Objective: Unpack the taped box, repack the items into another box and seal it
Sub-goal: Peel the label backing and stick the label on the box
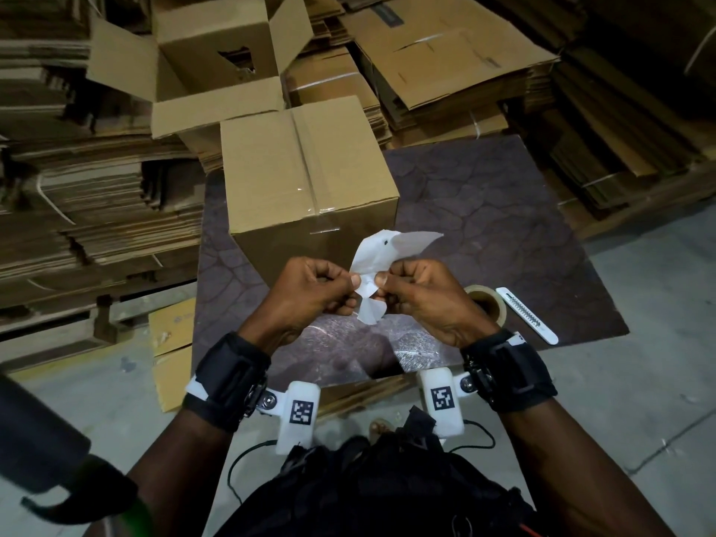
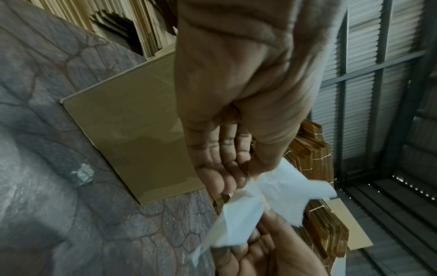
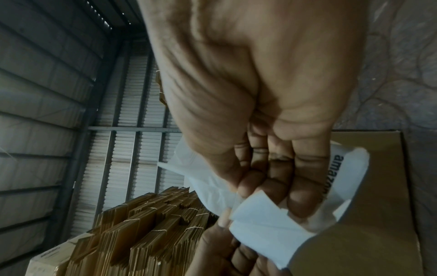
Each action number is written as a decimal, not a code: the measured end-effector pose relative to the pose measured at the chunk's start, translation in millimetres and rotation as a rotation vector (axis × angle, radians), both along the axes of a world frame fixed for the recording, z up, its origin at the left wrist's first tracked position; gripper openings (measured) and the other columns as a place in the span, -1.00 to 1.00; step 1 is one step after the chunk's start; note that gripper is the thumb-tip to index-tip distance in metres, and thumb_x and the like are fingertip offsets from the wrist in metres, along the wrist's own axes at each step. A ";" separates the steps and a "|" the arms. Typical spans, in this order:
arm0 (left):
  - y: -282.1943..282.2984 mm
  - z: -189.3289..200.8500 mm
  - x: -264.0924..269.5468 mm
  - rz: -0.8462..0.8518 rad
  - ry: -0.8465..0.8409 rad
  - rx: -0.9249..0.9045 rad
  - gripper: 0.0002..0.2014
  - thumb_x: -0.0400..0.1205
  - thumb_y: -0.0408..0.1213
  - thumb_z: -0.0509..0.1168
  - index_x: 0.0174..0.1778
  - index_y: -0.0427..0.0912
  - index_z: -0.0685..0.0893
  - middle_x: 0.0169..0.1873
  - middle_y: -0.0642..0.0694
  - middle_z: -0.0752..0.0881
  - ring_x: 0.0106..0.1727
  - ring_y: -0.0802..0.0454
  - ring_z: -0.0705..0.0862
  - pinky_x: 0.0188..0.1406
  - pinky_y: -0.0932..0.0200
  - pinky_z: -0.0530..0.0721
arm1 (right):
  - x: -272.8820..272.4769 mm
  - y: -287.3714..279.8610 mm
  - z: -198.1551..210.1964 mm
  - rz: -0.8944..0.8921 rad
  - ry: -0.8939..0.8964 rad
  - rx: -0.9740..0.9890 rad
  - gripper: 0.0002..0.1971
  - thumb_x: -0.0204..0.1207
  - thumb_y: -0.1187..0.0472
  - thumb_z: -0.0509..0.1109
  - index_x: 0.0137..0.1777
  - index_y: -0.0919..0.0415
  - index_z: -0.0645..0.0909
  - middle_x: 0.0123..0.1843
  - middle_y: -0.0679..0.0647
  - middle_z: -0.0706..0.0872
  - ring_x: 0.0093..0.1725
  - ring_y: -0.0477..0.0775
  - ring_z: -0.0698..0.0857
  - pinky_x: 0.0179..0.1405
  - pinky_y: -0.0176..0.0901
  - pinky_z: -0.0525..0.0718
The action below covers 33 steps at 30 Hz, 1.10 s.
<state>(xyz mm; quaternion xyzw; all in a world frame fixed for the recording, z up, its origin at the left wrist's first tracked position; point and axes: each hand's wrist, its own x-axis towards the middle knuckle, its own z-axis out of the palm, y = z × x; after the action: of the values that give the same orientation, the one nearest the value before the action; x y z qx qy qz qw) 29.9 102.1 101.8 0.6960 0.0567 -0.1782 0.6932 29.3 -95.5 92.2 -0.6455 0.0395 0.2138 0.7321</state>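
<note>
A crumpled white paper slip (image 1: 387, 251) hangs between both hands, just in front of the taped cardboard box (image 1: 302, 176). My left hand (image 1: 353, 284) pinches its lower part with thumb and forefinger, and my right hand (image 1: 381, 282) pinches it right beside. Clear tape runs along the box's top seam and down its front. In the left wrist view the left hand (image 2: 246, 173) grips the paper (image 2: 283, 188). Black lettering shows on the paper (image 3: 260, 214) in the right wrist view, under my right hand (image 3: 260, 186). An open box (image 1: 217, 52) stands behind the taped one.
The taped box sits on a dark patterned board (image 1: 484, 211). A tape roll (image 1: 486, 302) and a white box cutter (image 1: 527, 315) lie on it by my right wrist. Stacks of flattened cardboard (image 1: 445, 71) surround the board. Concrete floor (image 1: 639, 381) lies to the right.
</note>
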 end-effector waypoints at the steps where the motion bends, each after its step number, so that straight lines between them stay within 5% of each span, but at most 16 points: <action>1: -0.9 -0.5 0.6 0.012 -0.004 0.008 -0.87 0.60 -0.41 0.46 -0.12 -0.45 0.77 -0.38 -0.28 0.79 -0.38 -0.02 0.76 -0.32 0.19 0.80 | 0.6 0.5 -0.7 -0.007 0.006 0.012 -0.92 0.64 0.35 0.44 -0.02 0.36 0.74 -0.15 0.26 0.80 -0.18 0.12 0.80 -0.03 0.10 0.80; 7: -4.2 -0.9 6.5 0.068 0.014 -0.022 -0.85 0.59 -0.33 0.48 -0.17 -0.38 0.76 -0.33 -0.36 0.79 -0.35 -0.14 0.75 -0.30 0.09 0.80 | 2.3 -0.9 1.6 0.022 0.004 0.031 -0.72 0.50 0.05 0.52 -0.01 0.29 0.76 -0.09 0.16 0.86 -0.07 0.06 0.84 -0.03 -0.10 0.79; 12: -5.3 -2.4 8.2 0.053 0.005 -0.049 -0.71 0.61 -0.24 0.46 -0.04 -0.47 0.75 -0.18 -0.41 0.80 -0.22 -0.18 0.75 -0.22 0.07 0.79 | 3.3 5.1 -2.7 0.039 -0.044 -0.100 -0.95 0.61 0.27 0.51 -0.03 0.24 0.79 -0.12 0.05 0.86 -0.12 -0.05 0.82 -0.06 -0.08 0.77; 16: -6.4 -2.4 3.6 -0.041 -0.035 -0.006 -0.72 0.49 -0.24 0.54 -0.07 -0.41 0.77 -0.20 -0.24 0.83 -0.19 -0.03 0.76 -0.16 0.12 0.77 | 4.5 2.7 -0.9 0.031 -0.044 -0.115 -0.90 0.61 0.20 0.51 -0.14 0.12 0.80 -0.23 -0.03 0.83 -0.21 -0.11 0.76 -0.14 -0.10 0.70; 20: -4.3 -6.9 0.4 -0.072 -0.046 -0.030 -0.85 0.49 -0.41 0.52 -0.11 -0.43 0.78 -0.21 -0.33 0.83 -0.22 -0.10 0.77 -0.15 0.10 0.80 | 5.6 -1.1 -0.5 -0.014 0.025 -0.028 -0.86 0.62 0.27 0.48 -0.18 0.23 0.76 -0.28 0.07 0.80 -0.27 -0.05 0.74 -0.22 -0.14 0.68; 24: 0.5 -6.1 -0.5 -0.072 -0.044 -0.069 -0.82 0.51 -0.39 0.48 -0.09 -0.46 0.74 -0.35 -0.20 0.80 -0.34 0.03 0.75 -0.29 0.27 0.74 | 9.9 -9.7 0.1 -0.052 0.081 0.048 -0.86 0.61 0.27 0.48 -0.16 0.33 0.73 -0.27 0.14 0.77 -0.27 0.02 0.71 -0.23 -0.13 0.69; 30: -10.1 -0.1 0.7 -0.100 -0.278 0.064 -0.77 0.45 -0.40 0.57 -0.03 -0.40 0.79 -0.19 -0.28 0.84 -0.19 -0.10 0.77 -0.13 0.03 0.77 | 9.9 -4.2 1.9 -0.027 0.091 0.037 -0.89 0.59 0.30 0.50 -0.15 0.33 0.76 -0.25 0.20 0.80 -0.28 0.04 0.74 -0.25 -0.11 0.72; 33: -10.1 -3.4 4.5 -0.140 -0.399 0.175 -0.91 0.52 -0.41 0.53 -0.12 -0.35 0.83 -0.26 -0.08 0.81 -0.23 0.17 0.74 -0.22 0.28 0.71 | 9.2 -4.8 2.2 -0.005 0.100 0.042 -0.87 0.60 0.29 0.49 -0.10 0.37 0.76 -0.22 0.22 0.80 -0.27 0.05 0.76 -0.25 -0.12 0.74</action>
<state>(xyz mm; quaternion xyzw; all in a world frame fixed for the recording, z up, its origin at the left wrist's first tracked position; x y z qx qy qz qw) 34.4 92.0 98.4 0.7772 -0.1148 -0.0790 0.6136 38.5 -100.3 94.3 -0.6186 0.0733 0.2448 0.7430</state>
